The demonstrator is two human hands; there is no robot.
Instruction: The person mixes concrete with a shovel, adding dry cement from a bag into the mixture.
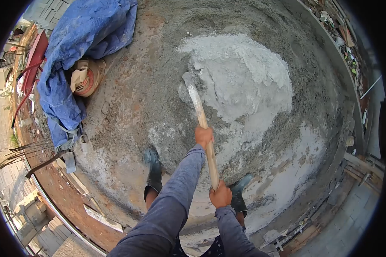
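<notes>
I see both hands clamped on one wooden handle (203, 128), well apart along it. The left hand (203, 136) is wrapped round the shaft about midway, the arm stretched forward in a grey-blue sleeve (176, 197). The right hand (221, 195) grips the near end of the handle, close to my body.

The handle runs away from me, up and slightly left, to a blade (188, 81) that sits at the near left edge of a pale grey cement heap (244, 77). The blade is dusted the same colour as the powder, so I cannot tell for sure whether it is a shovel or a hoe, nor how deep it sits.

The cement heap lies on top of a wider, darker mound of sand (158, 85) spread across the ground. Two dark boots stand at the mound's near edge: the left boot (153, 171) to the left of the handle, the right boot (239, 195) just beside the right hand.

Off to the left, a blue tarp (77, 47) is bunched up, and a torn paper sack (86, 77) lies against it. Further left, a red wheelbarrow (32, 60) stands partly behind the tarp. Bricks and scrap wood (360, 167) line the right side.
</notes>
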